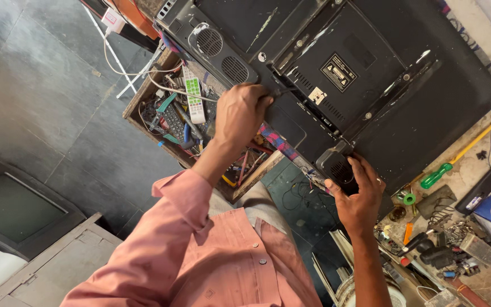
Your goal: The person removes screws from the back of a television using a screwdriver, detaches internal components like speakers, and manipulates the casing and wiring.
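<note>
Wooden box (143, 94) w/ remote (193, 94) (white, green buttons); green-handled screwdriver (436, 175).

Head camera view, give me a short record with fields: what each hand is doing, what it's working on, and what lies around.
left hand: closed around a screwdriver, its tip against the television back
right hand: gripping the lower edge of the television at a speaker grille
television: black, lying face down, back panel up, screws visible
wooden box: beside the television, holding tools, wires and a white remote
bench: green-handled screwdriver, small parts and clutter
sleeve: pink shirt on the left arm
</note>
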